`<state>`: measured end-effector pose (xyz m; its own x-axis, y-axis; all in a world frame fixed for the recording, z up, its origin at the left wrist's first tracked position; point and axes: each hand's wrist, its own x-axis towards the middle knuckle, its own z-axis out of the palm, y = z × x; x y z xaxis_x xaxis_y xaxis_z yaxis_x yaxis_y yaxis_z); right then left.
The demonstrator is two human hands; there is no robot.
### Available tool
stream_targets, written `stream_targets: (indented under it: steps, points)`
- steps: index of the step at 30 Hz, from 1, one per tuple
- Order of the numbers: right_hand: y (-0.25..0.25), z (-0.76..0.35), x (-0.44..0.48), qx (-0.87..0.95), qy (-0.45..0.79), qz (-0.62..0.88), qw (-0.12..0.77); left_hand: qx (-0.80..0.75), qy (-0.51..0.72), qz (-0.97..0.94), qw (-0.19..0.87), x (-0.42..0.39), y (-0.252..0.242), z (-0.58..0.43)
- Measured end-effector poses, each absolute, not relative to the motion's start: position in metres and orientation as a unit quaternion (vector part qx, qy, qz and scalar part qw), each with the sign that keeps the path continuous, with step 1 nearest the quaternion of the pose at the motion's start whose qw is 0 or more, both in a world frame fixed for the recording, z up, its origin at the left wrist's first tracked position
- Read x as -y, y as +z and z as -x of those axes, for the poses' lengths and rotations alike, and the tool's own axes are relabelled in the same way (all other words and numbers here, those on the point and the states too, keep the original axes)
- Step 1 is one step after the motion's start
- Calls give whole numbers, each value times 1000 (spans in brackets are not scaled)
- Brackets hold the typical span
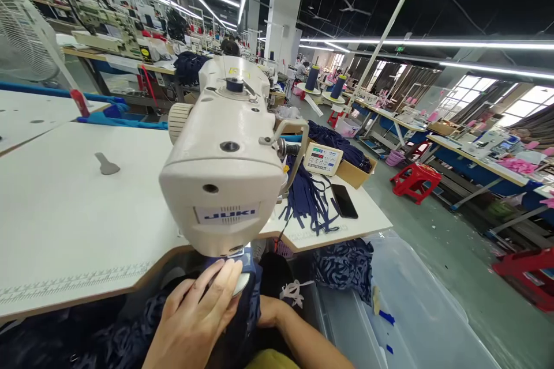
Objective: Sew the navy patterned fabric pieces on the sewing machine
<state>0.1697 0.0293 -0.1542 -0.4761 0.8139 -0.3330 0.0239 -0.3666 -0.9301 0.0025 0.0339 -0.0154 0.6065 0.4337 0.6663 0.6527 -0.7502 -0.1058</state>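
Note:
A white JUKI sewing machine (227, 184) stands directly in front of me, its head above a navy patterned garment (254, 288). My left hand (201, 305) is closed on the garment just below the machine head, fingertips pressing the cloth by the rounded white end of the machine's bed (241, 283). Its thumb is hidden. Lower and to the right, my right hand (267, 310) reaches in behind the hanging cloth. Only its wrist and back part show; the fingers are covered by fabric. More navy patterned fabric (116, 323) hangs in my lap at the left.
Navy strips (305, 193), a control panel (323, 159) and a black phone (344, 201) lie on the white table (86, 207) at right. A flat grey metal piece (107, 165) lies at left. A clear plastic bin (424, 300) and red stools (416, 181) stand to the right.

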Motion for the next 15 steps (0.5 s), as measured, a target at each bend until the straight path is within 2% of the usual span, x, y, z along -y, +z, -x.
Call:
stream_targets:
  steps: [5,8,11,15]
  points:
    - [-127,-226,-10,475,699,454,282,318,-328,881,126,-24,-5,-1]
    - [-101,-277,6,466,692,477,277,250,-331,907,68,-12,-16,5]
    - [-76,-315,23,447,692,499,271,190,-251,949,-4,-6,-41,10]
    - [-61,-307,31,399,648,547,348,286,-158,939,-107,-8,-63,9]
